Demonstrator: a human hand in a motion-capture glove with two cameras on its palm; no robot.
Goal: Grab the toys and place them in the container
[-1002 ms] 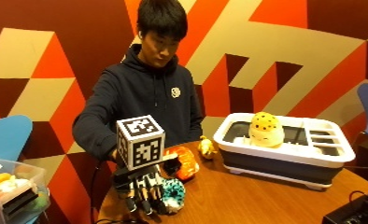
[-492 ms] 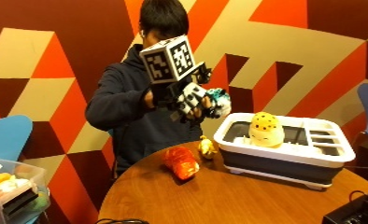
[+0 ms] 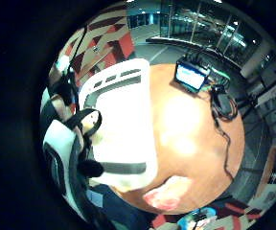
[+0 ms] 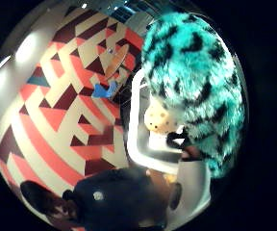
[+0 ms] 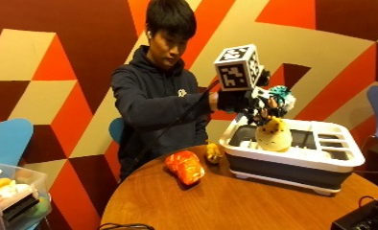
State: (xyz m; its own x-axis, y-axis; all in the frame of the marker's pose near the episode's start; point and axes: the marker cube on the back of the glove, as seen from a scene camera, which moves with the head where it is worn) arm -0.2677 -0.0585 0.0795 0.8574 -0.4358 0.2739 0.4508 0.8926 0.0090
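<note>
My gloved right hand (image 5: pixel 253 103) grips a teal plush toy with black spots (image 5: pixel 281 97) in the air over the white-and-grey container (image 5: pixel 304 163). The same furry toy (image 4: pixel 196 82) fills much of the thumb side palm view. A yellow spotted plush (image 5: pixel 273 135) sits upright inside the container, also seen as the yellow plush (image 4: pixel 158 120) beneath the hand. An orange plush (image 5: pixel 184 166) and a small yellow toy (image 5: pixel 213 152) lie on the round wooden table (image 5: pixel 240 206) beside the container's near end. The little finger side palm view looks down on the white container (image 3: pixel 123 120) and the orange plush (image 3: pixel 166 194).
A clear bin of toys (image 5: pixel 10 194) stands on a blue chair at the left. A black device (image 5: pixel 364 220) with cables sits at the table's right front edge, and a small screen (image 3: pixel 191 76) lies on the table beyond the container.
The hand took the teal plush off the table, lifted it high, then carried it right until it hangs over the container. The orange plush stays on the table.
</note>
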